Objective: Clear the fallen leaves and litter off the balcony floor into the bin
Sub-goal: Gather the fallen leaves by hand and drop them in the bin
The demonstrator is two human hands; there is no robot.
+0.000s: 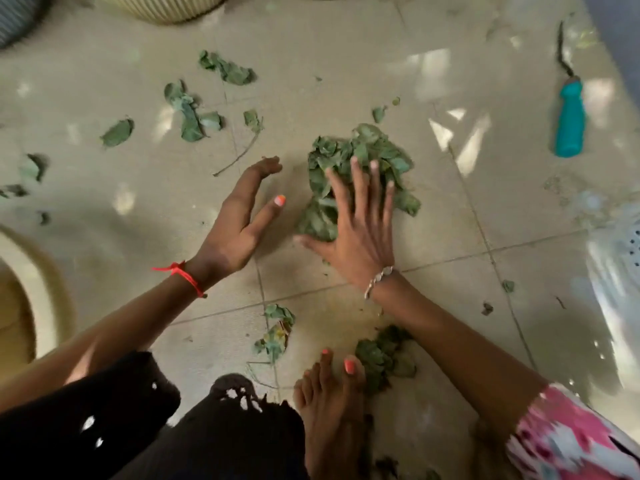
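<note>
Heap of crumpled green leaves (346,147) lies centre frame on the beige tiled floor (450,244), long axis running up-frame. Right hand (356,233) rests flat on it, fingers spread. Left hand (239,220), open-palmed, stands just left, apart.

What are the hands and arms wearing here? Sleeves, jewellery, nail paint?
Left hand: red thread tied round the wrist, thumbnail painted orange and white. Right hand: silver chain bracelet at the wrist, pink-and-white patterned sleeve on the upper arm. Forearms bare, no gloves.
</note>
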